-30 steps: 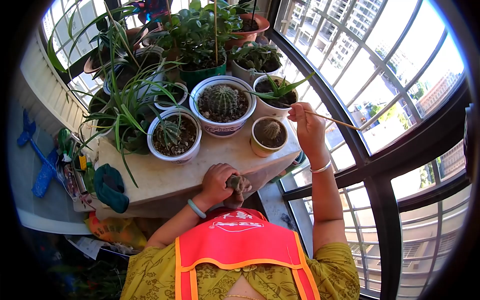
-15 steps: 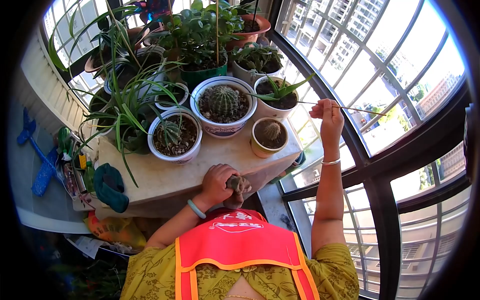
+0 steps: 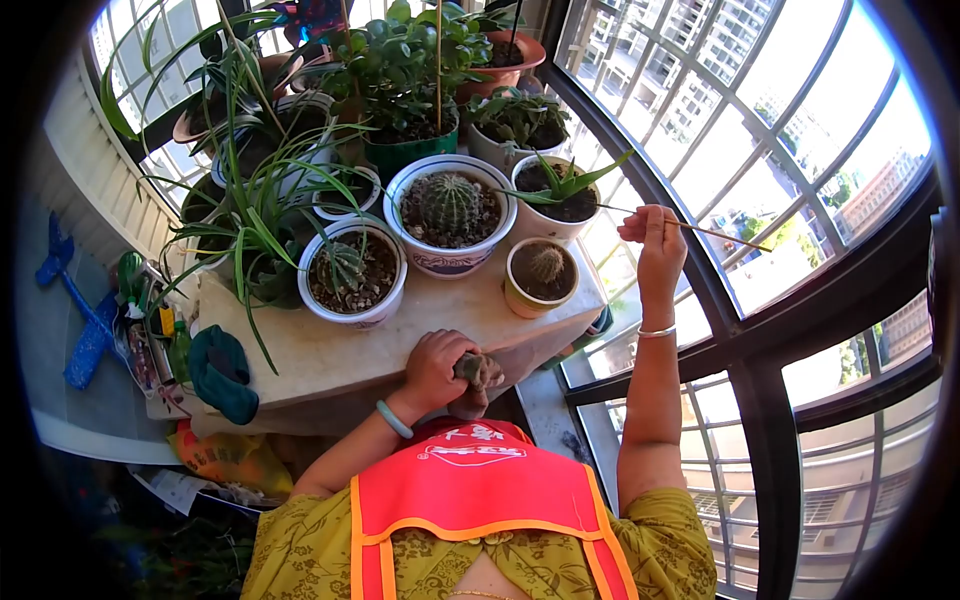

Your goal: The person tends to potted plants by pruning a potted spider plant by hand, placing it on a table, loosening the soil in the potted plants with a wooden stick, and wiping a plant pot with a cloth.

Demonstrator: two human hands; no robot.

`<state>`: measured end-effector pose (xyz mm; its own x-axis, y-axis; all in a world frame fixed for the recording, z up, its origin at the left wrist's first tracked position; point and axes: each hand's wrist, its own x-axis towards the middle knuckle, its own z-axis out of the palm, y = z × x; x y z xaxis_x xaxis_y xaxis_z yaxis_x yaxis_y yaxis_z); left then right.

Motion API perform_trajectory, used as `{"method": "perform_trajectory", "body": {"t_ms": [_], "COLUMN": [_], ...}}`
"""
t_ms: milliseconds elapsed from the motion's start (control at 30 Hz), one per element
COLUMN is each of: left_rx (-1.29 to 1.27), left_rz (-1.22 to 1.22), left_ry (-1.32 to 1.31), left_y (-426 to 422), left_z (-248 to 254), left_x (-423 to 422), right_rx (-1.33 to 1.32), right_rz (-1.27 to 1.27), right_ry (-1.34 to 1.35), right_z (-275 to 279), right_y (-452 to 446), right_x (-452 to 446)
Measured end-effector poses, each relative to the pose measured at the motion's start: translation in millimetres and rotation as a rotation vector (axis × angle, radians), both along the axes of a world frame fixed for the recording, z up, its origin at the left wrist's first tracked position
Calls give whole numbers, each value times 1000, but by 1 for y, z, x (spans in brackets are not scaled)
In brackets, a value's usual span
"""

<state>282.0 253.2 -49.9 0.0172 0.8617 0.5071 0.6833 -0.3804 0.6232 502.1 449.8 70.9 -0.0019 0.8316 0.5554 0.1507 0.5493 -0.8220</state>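
My right hand point(image 3: 657, 235) pinches a thin brown stick point(image 3: 720, 236), raised beside the window. The stick's thin end points left toward the white pot point(image 3: 548, 222) with a spiky aloe-like plant point(image 3: 572, 182); I cannot tell whether it touches it. My left hand point(image 3: 437, 370) is closed around a crumpled brown and grey-green thing point(image 3: 480, 380), perhaps a glove, at the table's front edge. Nearest the hands stand a small pot with a round cactus point(image 3: 547, 263), a larger blue-rimmed pot with a ribbed cactus point(image 3: 449, 207) and a white pot with a small succulent point(image 3: 342, 268).
The pots share a pale stone-like table point(image 3: 300, 345). A dark green glove point(image 3: 222, 373) lies at its left edge. Behind are a jade-like plant point(image 3: 410, 75) and long-leaved plants point(image 3: 255, 225). A barred window point(image 3: 760, 130) borders the right; a blue tool point(image 3: 85, 320) lies far left.
My right hand has dropped slightly, and the stick's far end tips a little lower. The left hand keeps its hold at the table edge. The view has shifted very slightly.
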Motion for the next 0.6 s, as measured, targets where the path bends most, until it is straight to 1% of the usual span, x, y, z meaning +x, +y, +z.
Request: {"method": "perform_trajectory", "body": {"t_ms": [167, 233, 300, 467, 600], "left_rx": [6, 4, 12, 10, 20], "left_rz": [5, 1, 4, 4, 7], "left_ry": [3, 4, 3, 0, 7], "left_y": [-1, 0, 0, 0, 0], "left_z": [-1, -1, -1, -1, -1], "left_x": [0, 0, 0, 0, 1], "right_rx": [9, 12, -31, -13, -45], "right_rz": [57, 48, 35, -10, 57], "right_ry": [-29, -19, 49, 73, 69], "right_z": [-15, -14, -11, 2, -6], "right_y": [2, 6, 9, -2, -6], "right_x": [-13, -8, -3, 4, 0]}}
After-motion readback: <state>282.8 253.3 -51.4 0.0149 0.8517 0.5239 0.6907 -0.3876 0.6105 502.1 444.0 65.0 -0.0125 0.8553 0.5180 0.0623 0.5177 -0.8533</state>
